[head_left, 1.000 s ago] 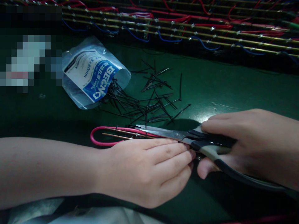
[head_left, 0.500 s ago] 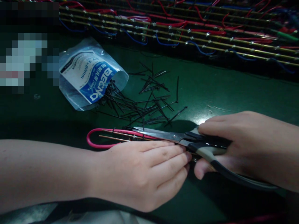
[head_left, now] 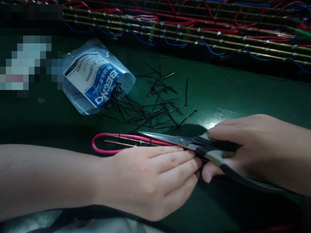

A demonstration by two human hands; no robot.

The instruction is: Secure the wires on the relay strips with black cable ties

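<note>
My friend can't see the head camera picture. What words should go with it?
The right hand holds scissors beside a bent pink wire that the left hand partly covers. Beyond, black cable ties spill from a clear bag onto a green surface, before rows of wired metal rods.

Right fingers (head_left: 224, 130) hold scissors (head_left: 183, 140) near pink wire (head_left: 93, 142).

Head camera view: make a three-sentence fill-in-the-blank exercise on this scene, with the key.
The right hand holds metal-bladed scissors whose handles are grey and ____.

Thin black cable ties spill from a clear ____ bag with a blue-and-white label.

Across the top, brass-coloured rods run among red wires and several drooping ____ wires.

Missing words: black; plastic; blue.
</note>
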